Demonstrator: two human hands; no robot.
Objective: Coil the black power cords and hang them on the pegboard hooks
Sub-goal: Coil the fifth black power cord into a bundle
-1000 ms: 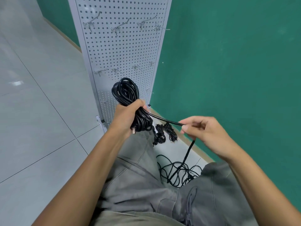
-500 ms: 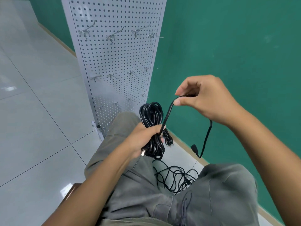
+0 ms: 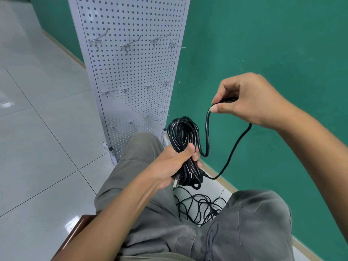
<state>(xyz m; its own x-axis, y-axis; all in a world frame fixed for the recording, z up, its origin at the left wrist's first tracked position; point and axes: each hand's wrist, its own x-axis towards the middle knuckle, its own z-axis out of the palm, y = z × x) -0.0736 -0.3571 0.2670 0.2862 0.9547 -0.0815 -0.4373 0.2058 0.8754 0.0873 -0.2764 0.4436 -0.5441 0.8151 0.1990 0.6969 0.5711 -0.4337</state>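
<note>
My left hand (image 3: 172, 166) grips a black power cord coil (image 3: 183, 132) around its middle, loops standing up above my fist and a plug poking out below it. My right hand (image 3: 250, 99) pinches the cord's free length (image 3: 207, 129) up and to the right; the cord sags in a loop between the hands and trails back down behind the coil. A loose tangle of black cord (image 3: 199, 208) lies on the floor between my knees. The white pegboard (image 3: 131, 68) stands ahead, with rows of bare metal hooks (image 3: 130, 45).
A green wall (image 3: 263, 44) runs along the right with a tan baseboard (image 3: 222, 178). Glossy white floor tiles (image 3: 41, 129) spread to the left. I sit on a brown wooden seat (image 3: 75, 230), grey trousers filling the lower view.
My left hand lowered the coil from in front of the pegboard to just above my knee. My right hand rose from waist height and drew the free cord up and to the right.
</note>
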